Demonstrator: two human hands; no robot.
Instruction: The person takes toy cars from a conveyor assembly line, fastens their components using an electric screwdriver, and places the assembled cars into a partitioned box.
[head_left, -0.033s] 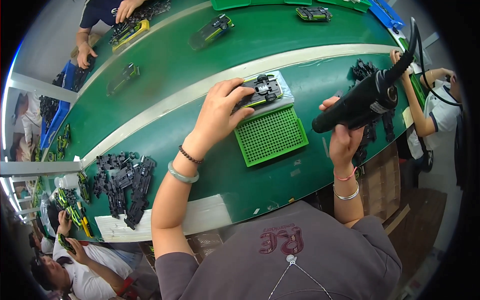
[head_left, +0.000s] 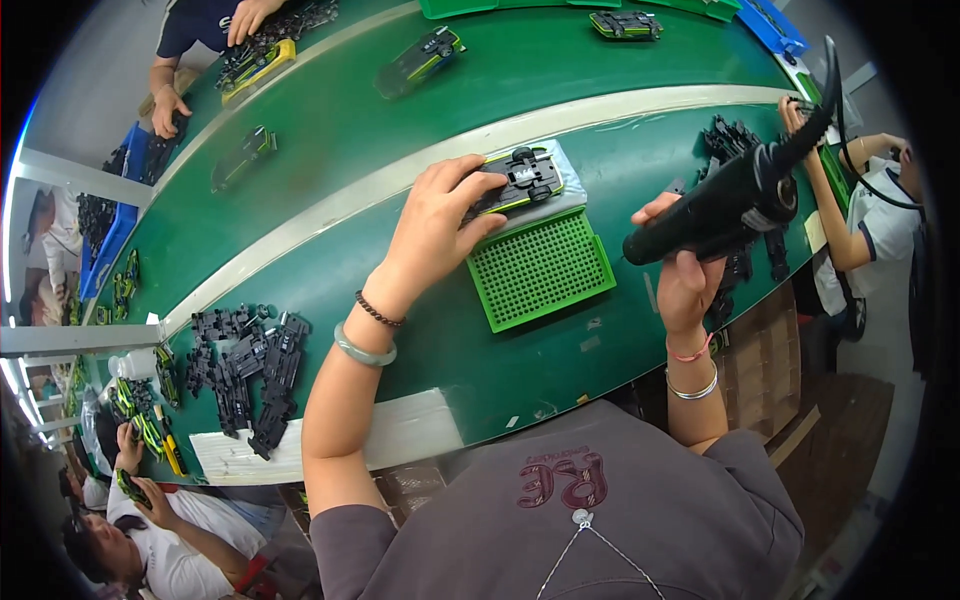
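Note:
My left hand (head_left: 435, 215) grips a toy car (head_left: 535, 178) by one end, thumb on the near side and fingers over it. Wheels up, the car shows its black underside and a thin yellow-green edge. It rests on a pale grey-blue block (head_left: 572, 180). Just in front of that block lies a bright green tray (head_left: 540, 270) with a grid of small holes. My right hand (head_left: 685, 280) is wrapped round a thick black corded electric screwdriver (head_left: 715, 215), held tilted above the table, right of the tray. Its tip is not clearly visible.
Black chassis parts (head_left: 245, 365) lie piled on the left, and more black parts (head_left: 730, 140) on the right. Beyond a pale divider strip (head_left: 480, 135), several toy cars (head_left: 625, 27) sit on the green surface. Other people work around the table. A cable (head_left: 833, 80) rises from the screwdriver.
My right hand and the electric screwdriver have shifted very slightly, and the cable has swayed a little. My left hand and the toy car look the same.

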